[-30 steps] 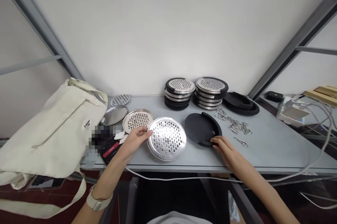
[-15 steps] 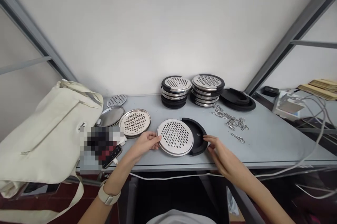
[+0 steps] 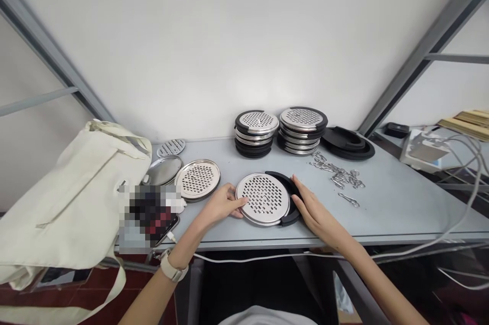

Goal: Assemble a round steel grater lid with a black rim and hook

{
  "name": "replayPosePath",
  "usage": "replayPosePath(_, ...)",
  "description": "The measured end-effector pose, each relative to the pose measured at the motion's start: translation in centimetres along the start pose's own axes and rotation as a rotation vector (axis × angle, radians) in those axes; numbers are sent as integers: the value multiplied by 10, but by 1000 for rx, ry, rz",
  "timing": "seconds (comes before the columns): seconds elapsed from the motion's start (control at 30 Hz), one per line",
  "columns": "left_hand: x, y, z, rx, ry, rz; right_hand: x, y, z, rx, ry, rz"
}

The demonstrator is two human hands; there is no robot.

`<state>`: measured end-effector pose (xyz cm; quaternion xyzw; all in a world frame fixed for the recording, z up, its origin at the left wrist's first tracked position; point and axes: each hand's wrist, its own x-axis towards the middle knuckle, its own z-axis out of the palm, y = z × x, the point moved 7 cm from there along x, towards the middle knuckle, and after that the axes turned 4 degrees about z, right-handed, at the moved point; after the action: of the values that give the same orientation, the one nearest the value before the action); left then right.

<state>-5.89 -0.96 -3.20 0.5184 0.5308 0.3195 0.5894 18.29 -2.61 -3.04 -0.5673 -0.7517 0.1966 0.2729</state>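
Head view: the left hand [image 3: 226, 202] grasps the left edge of a round perforated metal disc [image 3: 263, 200], thumb on top and fingers at the side and beneath. The disc lies partly inside a black holder [image 3: 286, 179], whose curved rim shows past the disc's right side. The right hand [image 3: 316, 213] has its grip unclosed, extended fingers resting against the holder's right rim. Both pieces are near the front edge of the grey bench [image 3: 385, 202], around its middle. Left of the left hand sit another perforated disc [image 3: 197, 180], a plain metal disc [image 3: 164, 170] and, toward the back left corner, a small slotted plate [image 3: 171, 147]. Near the back edge stand two stacks of discs and black holders, a left stack [image 3: 255, 134] and a right stack [image 3: 303, 131], with large black pieces [image 3: 347, 144] just right of them. Metal clips [image 3: 339, 174] lie scattered in front, and a single clip [image 3: 348, 199] lies nearer the front edge. A phone [image 3: 166, 229], partly pixelated, rests by the front left corner beside a cream bag [image 3: 72, 202].
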Motion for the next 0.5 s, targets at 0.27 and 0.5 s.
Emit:
replayPosePath(0.27,-2,-3,6,-28,-32,-38,3,-8,0,-105,45,-85)
replayPosePath(0.5,-3,0,12,34,-49,-24,4,-8,0,-93,2,-77)
